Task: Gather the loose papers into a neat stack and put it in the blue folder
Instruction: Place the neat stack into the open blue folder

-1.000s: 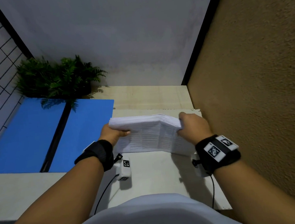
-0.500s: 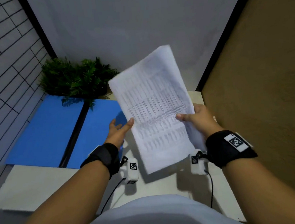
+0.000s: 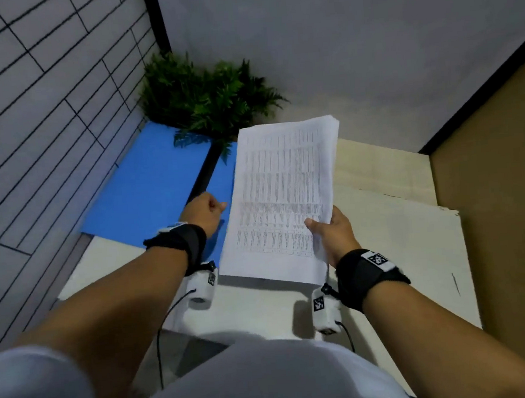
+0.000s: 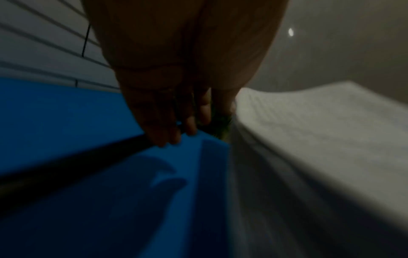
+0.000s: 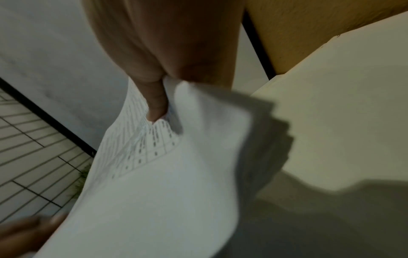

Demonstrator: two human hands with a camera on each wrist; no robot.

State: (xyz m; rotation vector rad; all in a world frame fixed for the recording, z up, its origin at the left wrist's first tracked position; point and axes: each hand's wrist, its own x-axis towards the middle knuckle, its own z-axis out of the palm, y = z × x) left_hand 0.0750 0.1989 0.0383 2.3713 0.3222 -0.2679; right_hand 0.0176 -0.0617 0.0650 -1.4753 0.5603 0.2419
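Note:
A stack of printed white papers (image 3: 283,197) is held up above the table by my right hand (image 3: 323,227) alone. That hand grips the stack's lower right edge, thumb on the top sheet (image 5: 156,111) and fingers hidden behind it. The blue folder (image 3: 147,192) lies open and flat at the left, with a black spine down its middle. My left hand (image 3: 208,207) is off the papers and hovers over the folder's right panel near the spine. Its fingers (image 4: 172,137) point down at the blue surface (image 4: 55,113) and hold nothing. The stack (image 4: 320,139) hangs just to its right.
A green fern plant (image 3: 209,99) stands in the back corner, overhanging the folder's far edge. The pale table (image 3: 400,250) runs right to a brown wall (image 3: 504,179). A tiled wall (image 3: 30,138) borders the left side.
Both hands held the stack a second ago. The left hand has let go and moved left over the folder, while the right hand keeps the papers raised.

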